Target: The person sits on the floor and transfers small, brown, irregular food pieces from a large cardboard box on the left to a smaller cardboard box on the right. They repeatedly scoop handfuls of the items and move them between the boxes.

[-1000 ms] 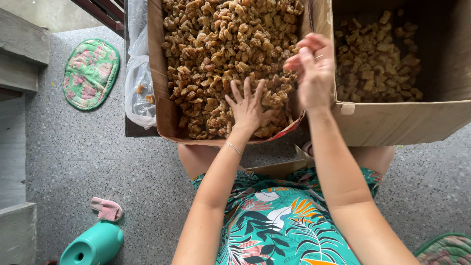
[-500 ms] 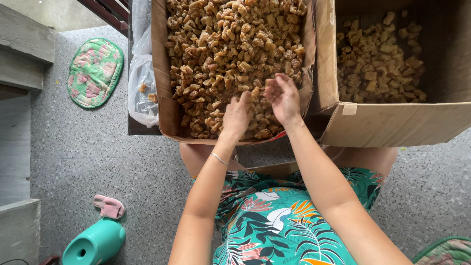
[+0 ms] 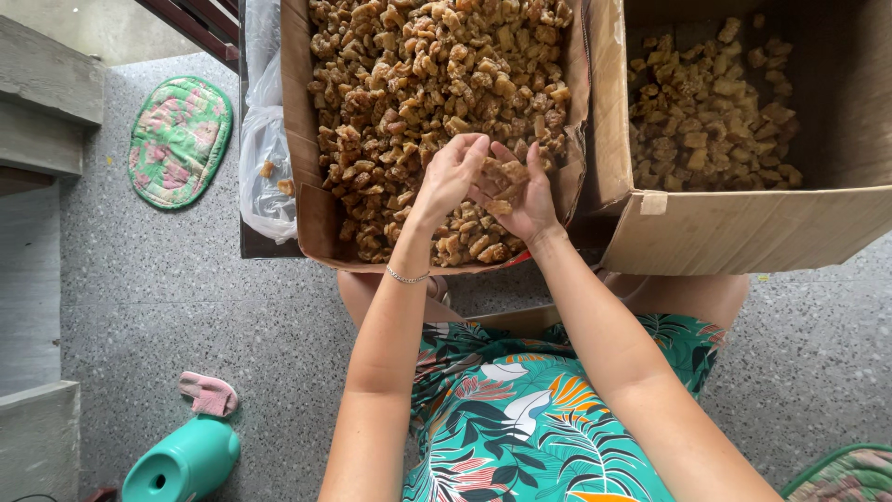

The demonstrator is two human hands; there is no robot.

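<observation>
A cardboard box (image 3: 299,112) in front of me is heaped with brown, sticky-looking chunks (image 3: 409,84). Over its near end my left hand (image 3: 448,175) and my right hand (image 3: 522,197) meet. Both hands close together around a small clump of the chunks (image 3: 503,180), the right palm cupped under it, the left fingers on top. A thin bracelet circles my left wrist. A second cardboard box (image 3: 743,232) stands to the right, with a shallower layer of paler chunks (image 3: 706,112) inside.
A clear plastic bag (image 3: 265,149) hangs beside the left box. On the speckled floor lie a green floral mat (image 3: 177,139), a teal plastic container (image 3: 181,460) and a pink cloth (image 3: 209,392). Concrete steps (image 3: 42,121) rise at left. Another mat's edge (image 3: 846,474) shows at bottom right.
My right hand came back from the right box's edge to the left box. Both hands drew together and now hold a clump of chunks between them.
</observation>
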